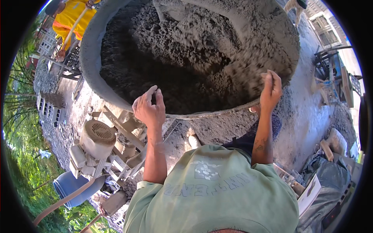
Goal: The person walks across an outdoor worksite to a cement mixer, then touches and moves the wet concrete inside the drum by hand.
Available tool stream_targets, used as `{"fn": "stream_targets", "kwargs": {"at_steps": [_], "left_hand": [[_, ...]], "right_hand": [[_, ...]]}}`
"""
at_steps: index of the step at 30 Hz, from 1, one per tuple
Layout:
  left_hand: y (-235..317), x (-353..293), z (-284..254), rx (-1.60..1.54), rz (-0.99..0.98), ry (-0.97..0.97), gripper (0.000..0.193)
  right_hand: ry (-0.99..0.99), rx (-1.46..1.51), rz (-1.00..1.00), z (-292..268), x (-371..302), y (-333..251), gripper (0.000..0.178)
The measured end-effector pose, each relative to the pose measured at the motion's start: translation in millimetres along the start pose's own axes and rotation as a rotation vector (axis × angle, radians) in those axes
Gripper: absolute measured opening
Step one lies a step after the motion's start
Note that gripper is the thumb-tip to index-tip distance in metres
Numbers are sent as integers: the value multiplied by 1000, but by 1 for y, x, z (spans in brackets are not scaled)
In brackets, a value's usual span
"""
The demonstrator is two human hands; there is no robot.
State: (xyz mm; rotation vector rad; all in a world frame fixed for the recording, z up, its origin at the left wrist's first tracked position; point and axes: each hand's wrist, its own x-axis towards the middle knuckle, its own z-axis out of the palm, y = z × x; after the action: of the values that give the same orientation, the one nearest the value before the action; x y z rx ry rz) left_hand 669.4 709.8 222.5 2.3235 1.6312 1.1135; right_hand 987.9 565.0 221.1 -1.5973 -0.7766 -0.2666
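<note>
A large grey-crusted concrete mixer drum (91,66) fills the upper middle, its round mouth facing me. Wet grey concrete mix (190,37) is blurred by motion inside it; the lower part of the drum lies in dark shadow. Over the drum's near rim, at its left, my left hand (150,106) is raised with thumb and fingers bent together. My right hand (271,91) is up at the rim's right side, fingertips pinched. Whatever either pinch holds, if anything, is too small to make out. Whether the hands touch the rim cannot be told.
A dusty motor (98,136) on the mixer frame stands to the left, near a blue barrel (72,188). At upper left a person in yellow (77,17) grips a long handle. Hollow blocks (50,106) lie far left; dark plastic sheeting (326,182) lies at right.
</note>
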Motion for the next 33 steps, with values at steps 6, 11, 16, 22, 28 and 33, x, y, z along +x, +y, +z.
{"fn": "stream_targets", "kwargs": {"at_steps": [6, 11, 16, 22, 28, 33], "left_hand": [[2, 2, 0, 78, -58, -68, 16], [6, 3, 0, 62, -94, -75, 15], [9, 2, 0, 102, -92, -69, 16], [8, 2, -3, 109, -141, -91, 17], [8, 1, -2, 107, -119, -114, 17], [11, 0, -2, 72, -106, -105, 17]], "right_hand": [[-96, -228, -101, 2, 2, -12, 18], [-134, -178, 0, -1, 4, -6, 14], [-98, -127, -20, -1, 4, -3, 16], [-110, -119, -59, 0, 4, -11, 13], [-119, -155, 5, -5, 3, -12, 14], [-95, -110, -61, -4, 2, -3, 15]]}}
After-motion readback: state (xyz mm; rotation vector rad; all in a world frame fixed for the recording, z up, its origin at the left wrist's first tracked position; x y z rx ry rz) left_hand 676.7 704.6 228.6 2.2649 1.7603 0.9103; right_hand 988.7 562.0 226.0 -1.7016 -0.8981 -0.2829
